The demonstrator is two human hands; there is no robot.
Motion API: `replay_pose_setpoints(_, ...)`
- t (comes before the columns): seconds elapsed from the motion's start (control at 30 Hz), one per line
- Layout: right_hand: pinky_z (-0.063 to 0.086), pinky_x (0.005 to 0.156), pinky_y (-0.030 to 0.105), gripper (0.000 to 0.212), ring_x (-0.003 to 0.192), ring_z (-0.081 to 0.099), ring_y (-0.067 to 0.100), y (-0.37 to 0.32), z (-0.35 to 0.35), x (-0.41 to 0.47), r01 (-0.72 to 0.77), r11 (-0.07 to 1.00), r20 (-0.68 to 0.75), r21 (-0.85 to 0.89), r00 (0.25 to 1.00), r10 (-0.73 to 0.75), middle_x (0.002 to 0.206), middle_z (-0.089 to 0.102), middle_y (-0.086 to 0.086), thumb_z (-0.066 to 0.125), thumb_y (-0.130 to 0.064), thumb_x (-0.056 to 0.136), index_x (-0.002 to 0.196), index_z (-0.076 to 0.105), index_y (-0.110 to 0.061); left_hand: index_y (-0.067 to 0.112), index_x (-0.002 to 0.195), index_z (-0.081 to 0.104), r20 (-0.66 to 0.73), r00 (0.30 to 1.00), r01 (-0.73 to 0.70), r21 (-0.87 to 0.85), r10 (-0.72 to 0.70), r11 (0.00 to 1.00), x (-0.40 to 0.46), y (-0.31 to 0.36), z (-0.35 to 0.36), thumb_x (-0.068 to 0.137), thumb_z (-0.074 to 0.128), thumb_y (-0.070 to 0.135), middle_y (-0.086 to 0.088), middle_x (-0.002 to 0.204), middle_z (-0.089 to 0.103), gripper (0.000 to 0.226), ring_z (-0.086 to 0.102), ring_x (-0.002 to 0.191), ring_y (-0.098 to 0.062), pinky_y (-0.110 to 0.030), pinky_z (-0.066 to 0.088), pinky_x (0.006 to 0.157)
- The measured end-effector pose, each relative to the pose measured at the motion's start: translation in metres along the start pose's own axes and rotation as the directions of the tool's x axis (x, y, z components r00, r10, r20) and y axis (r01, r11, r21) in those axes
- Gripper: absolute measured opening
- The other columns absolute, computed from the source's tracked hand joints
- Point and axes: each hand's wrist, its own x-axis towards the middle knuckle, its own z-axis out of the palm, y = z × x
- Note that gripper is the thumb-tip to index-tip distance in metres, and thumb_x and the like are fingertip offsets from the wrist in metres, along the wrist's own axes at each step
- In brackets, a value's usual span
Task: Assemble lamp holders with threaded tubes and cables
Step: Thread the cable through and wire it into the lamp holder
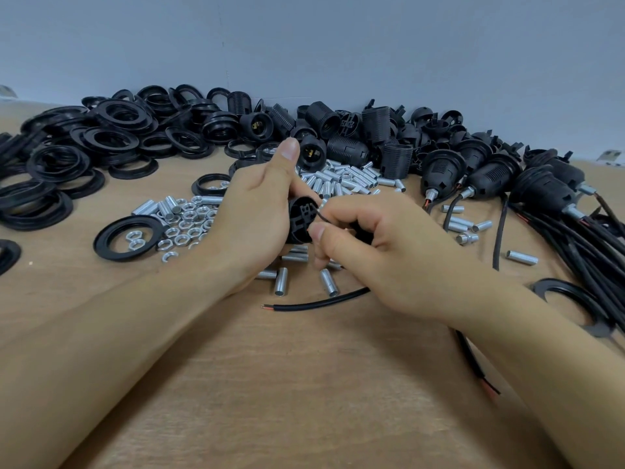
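Left hand (257, 214) grips a lamp holder (302, 220), its terminal end facing right; right hand (368, 245), touching it, pinches a thin cable (319, 302) wire at that end.

An assembly workshop: heaps of black lamp holders (341, 137), rings (111, 130) and threaded tubes (345, 181) cover the workbench (304, 384).
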Motion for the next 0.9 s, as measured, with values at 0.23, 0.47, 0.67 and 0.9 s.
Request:
replay_pose_setpoints(0.23,0.045,0.061,0.042,0.027,0.063,0.059,0.022,-0.0025,0.0014,-0.0007,-0.045,0.996,-0.026,-0.072,0.999,0.043,0.071,0.067,0.007,0.051,-0.026,0.097,0.075,0.057,-0.01,0.021,0.053,0.068,-0.022,0.999,-0.025,0.032,0.026,0.999,0.0005,0.001,0.0022,0.105,0.038,0.048,0.001,0.05,0.055,0.065,0.054,0.056,-0.013,-0.038,0.051,0.07)
replay_pose_setpoints(0.47,0.05,0.062,0.049,0.009,0.06,0.055,0.027,-0.0067,-0.0075,-0.0031,-0.056,0.984,-0.113,0.167,0.991,0.076,0.08,0.061,0.014,0.049,-0.023,0.1,0.091,0.049,-0.021,0.024,0.047,0.063,0.008,1.0,-0.019,-0.042,0.02,0.999,0.0014,0.0016,-0.0008,0.105,0.035,0.048,0.008,0.042,0.049,0.07,0.044,0.04,-0.005,-0.015,0.035,0.04)
replay_pose_setpoints(0.67,0.052,0.059,0.037,0.008,0.06,0.065,0.016,-0.0046,-0.0037,-0.0002,0.012,0.993,-0.234,0.118,0.972,0.016,0.073,0.063,-0.006,0.059,-0.017,0.096,0.091,0.061,-0.023,0.026,0.045,0.061,0.008,1.0,-0.018,-0.081,0.018,0.997,0.0017,0.0019,-0.001,0.105,0.034,0.049,0.007,0.041,0.05,0.07,0.044,0.037,-0.005,-0.014,0.034,0.039)
replay_pose_setpoints(0.9,0.049,0.057,0.029,0.008,0.059,0.06,0.015,-0.0011,-0.0045,0.0015,0.001,0.999,-0.279,0.038,0.96,0.01,0.066,0.067,0.0,0.067,-0.019,0.09,0.083,0.07,-0.022,0.022,0.049,0.064,-0.039,0.994,-0.104,0.018,0.105,0.994,-0.0023,0.0037,0.0007,0.106,0.035,0.044,0.009,0.045,0.058,0.068,0.052,0.045,0.001,-0.012,0.043,0.047)
